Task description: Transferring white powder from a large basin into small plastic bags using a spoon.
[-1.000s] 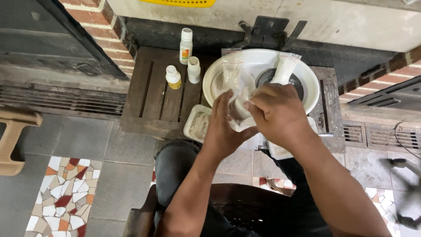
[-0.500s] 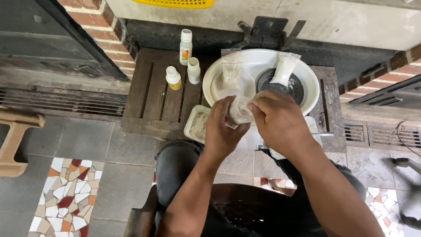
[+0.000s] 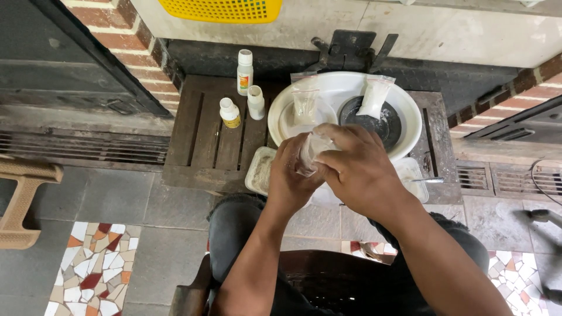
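Note:
My left hand (image 3: pixel 291 178) and my right hand (image 3: pixel 355 168) are pressed together around a small clear plastic bag (image 3: pixel 308 153), both gripping it just in front of a large white basin (image 3: pixel 344 89). Inside the basin stand a second clear bag with pale powder (image 3: pixel 304 106) and a third bag of white powder (image 3: pixel 374 96), which leans on a dark round dish (image 3: pixel 372 124). Most of the held bag is hidden by my fingers.
The basin sits on a dark wooden slatted platform (image 3: pixel 208 137). Three small white bottles (image 3: pixel 242 93) stand left of it. A shallow plastic tray (image 3: pixel 260 171) lies under my left hand, another container with a spoon (image 3: pixel 417 178) to the right. A tan stool (image 3: pixel 23 196) is far left.
Both hands have come down and toward me with the clear bag, and my fingers have closed more tightly around it. The basin, bags and bottles have not moved.

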